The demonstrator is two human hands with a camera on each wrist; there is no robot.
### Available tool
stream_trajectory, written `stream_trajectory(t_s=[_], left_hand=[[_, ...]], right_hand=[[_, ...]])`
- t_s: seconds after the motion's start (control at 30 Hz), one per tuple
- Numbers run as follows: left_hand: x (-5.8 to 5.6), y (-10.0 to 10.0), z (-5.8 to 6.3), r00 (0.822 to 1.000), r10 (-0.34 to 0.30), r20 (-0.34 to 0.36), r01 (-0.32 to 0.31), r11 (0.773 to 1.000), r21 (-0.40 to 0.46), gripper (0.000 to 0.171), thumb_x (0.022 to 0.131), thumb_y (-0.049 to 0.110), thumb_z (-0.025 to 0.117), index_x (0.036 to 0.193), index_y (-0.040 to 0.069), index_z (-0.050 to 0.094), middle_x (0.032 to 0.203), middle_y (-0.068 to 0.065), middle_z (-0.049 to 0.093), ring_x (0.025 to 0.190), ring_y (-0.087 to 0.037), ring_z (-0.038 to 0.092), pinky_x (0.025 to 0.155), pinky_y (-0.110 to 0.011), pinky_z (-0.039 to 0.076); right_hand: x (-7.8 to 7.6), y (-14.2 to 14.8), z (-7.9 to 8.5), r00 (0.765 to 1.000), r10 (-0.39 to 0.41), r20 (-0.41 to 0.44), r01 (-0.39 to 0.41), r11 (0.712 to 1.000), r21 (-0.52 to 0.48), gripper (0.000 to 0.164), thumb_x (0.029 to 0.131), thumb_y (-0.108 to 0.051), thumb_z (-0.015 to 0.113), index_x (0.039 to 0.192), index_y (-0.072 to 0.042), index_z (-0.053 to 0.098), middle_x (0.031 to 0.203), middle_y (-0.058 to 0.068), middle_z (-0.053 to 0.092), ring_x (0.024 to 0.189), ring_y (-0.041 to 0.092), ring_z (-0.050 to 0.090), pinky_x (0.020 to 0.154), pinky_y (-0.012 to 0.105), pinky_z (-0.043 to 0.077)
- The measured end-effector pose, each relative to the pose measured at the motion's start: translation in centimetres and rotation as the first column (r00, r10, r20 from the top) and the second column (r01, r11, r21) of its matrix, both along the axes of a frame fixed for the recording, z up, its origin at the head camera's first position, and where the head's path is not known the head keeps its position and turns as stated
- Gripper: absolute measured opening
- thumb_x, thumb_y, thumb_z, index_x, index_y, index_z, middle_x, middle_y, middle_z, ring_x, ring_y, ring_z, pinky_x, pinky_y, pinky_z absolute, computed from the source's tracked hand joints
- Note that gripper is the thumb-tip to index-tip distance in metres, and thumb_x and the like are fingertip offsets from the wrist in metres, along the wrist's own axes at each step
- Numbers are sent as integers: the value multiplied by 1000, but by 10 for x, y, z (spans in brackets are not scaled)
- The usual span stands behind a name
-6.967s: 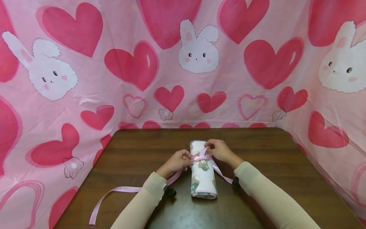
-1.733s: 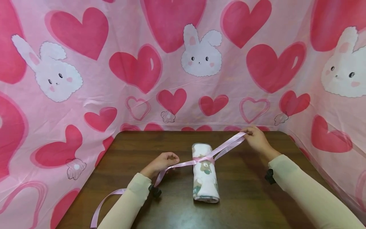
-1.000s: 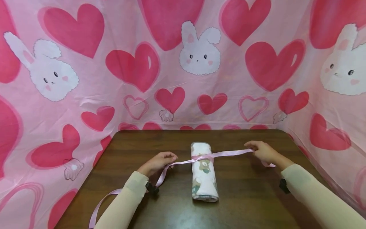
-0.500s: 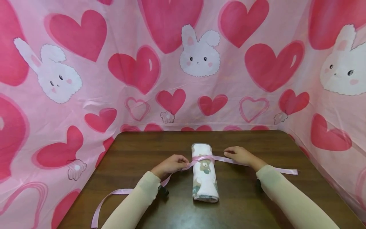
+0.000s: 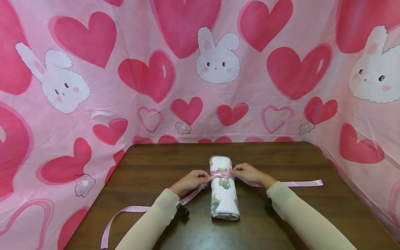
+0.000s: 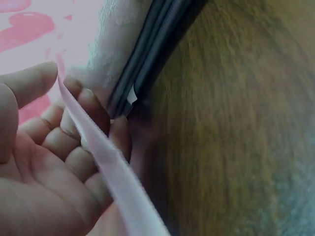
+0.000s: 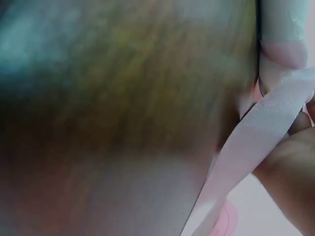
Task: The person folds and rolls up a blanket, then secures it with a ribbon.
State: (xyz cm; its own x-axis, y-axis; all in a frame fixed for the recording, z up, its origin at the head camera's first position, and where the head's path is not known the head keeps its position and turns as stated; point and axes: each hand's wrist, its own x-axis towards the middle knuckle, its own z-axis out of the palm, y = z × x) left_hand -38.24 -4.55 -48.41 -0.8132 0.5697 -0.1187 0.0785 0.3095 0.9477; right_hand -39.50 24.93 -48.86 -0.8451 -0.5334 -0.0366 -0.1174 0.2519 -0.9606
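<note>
A rolled towel [image 5: 224, 198], white with a bear print, lies lengthwise on the table. A pink satin ribbon [image 5: 221, 174] wraps round its upper half, crossing on top. At the roll's left side my left hand [image 5: 192, 181] pinches the ribbon between thumb and forefinger; in the left wrist view the ribbon [image 6: 106, 152] runs down across the curled fingers. On the right side my right hand [image 5: 250, 173] pinches the other length close to the roll. The right wrist view shows that ribbon [image 7: 256, 137] passing beside the hand, whose fingertips are mostly out of frame.
One loose ribbon tail curves over the dark wooden table [image 5: 175, 156] toward its front left. The other tail stretches right, past the right forearm. A pink curtain [image 5: 212, 97] with hearts and rabbits hangs behind and at both sides.
The right hand drew its ribbon length out to the right, released it there, then came back to grip it beside the roll. My left hand moved right, close to the towel. The crossing sits flatter.
</note>
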Motion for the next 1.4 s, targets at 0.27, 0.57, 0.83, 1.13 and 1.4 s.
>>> stream_trajectory(t_s=[0.27,0.57,0.83,1.13,1.4], left_hand=[[0,-4,4,1000,-21,6,21,1000,20,11,92,14,68,94,4,67,77,-8,60,68,-21,57,64,-32,50],[-5,0,-3,998,44,50,-45,999,16,24,101,14,52,125,13,55,77,-12,60,53,-18,45,51,-31,43],[-3,8,-2,994,12,113,-5,998,-64,16,105,19,43,109,8,55,67,-7,54,45,-15,38,44,-27,36],[3,15,-2,991,-24,132,48,982,-184,25,104,23,41,97,2,53,60,-6,55,42,-12,36,40,-25,30],[-1,12,2,976,-27,218,19,999,41,24,101,21,40,85,5,51,57,-3,51,41,-9,29,39,-23,25]], right_hand=[[4,5,5,987,122,-100,-116,991,63,14,94,-8,63,89,4,66,82,4,57,80,21,48,73,32,40],[2,10,1,996,57,-68,-47,988,144,12,93,-12,66,96,-1,68,87,6,62,82,23,51,70,36,44],[2,8,3,962,135,-238,-58,950,306,22,79,7,65,95,-7,67,83,4,54,78,21,49,67,34,44],[2,4,7,951,159,-266,-40,915,402,10,79,0,63,73,-6,67,76,-1,54,71,16,48,63,31,42],[0,3,6,999,52,-10,-51,995,88,13,80,9,51,79,11,63,79,9,58,68,21,50,61,32,43]])
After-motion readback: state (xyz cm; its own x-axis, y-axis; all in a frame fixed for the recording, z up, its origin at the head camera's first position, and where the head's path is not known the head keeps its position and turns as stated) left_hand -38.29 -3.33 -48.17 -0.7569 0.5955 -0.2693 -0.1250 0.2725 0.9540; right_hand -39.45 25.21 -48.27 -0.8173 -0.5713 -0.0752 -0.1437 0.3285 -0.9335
